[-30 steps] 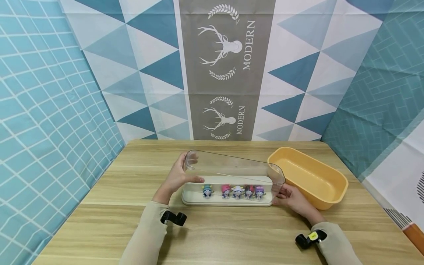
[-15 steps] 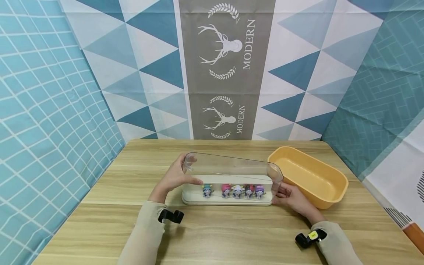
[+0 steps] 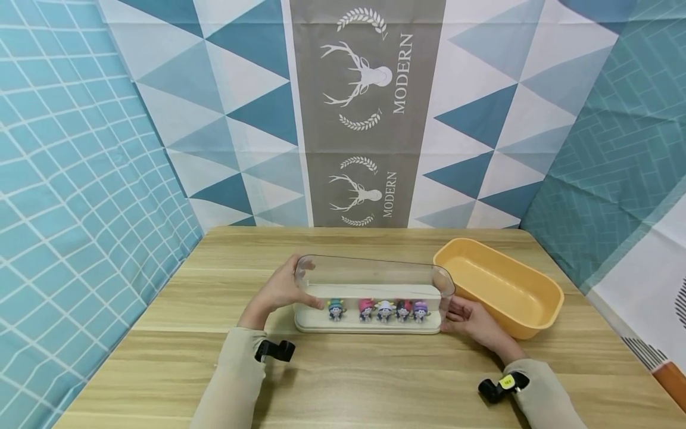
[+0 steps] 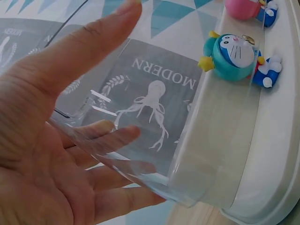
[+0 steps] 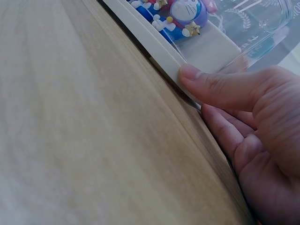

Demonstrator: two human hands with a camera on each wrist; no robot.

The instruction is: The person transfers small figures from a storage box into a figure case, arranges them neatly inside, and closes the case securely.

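A long white display base [image 3: 316, 326] lies on the table, with several small cat figurines [image 3: 384, 310] in coloured hats lined up on it. Over them stands a long clear plastic cover [image 3: 370, 273]. My left hand [image 3: 275, 296] grips the cover's left end, the thumb in front and the other fingers around the far side; in the left wrist view, some fingers show through the plastic. At the opposite end my right hand [image 3: 474, 323] pinches the base's corner. Its thumb [image 5: 218, 86] presses the white edge from above, while the fingers sit low at the side.
A yellow rectangular basin [image 3: 495, 289] stands at the right, close behind my right hand. The wooden table [image 3: 375, 381] meets a patterned cloth backdrop [image 3: 370, 119] at the rear. Tiled-print cloth [image 3: 80, 179] hangs along the left side.
The clear cover has come down over the base, its upper edge now lower and more level. My left hand has moved slightly down and left with it; my right hand and the base stay put.
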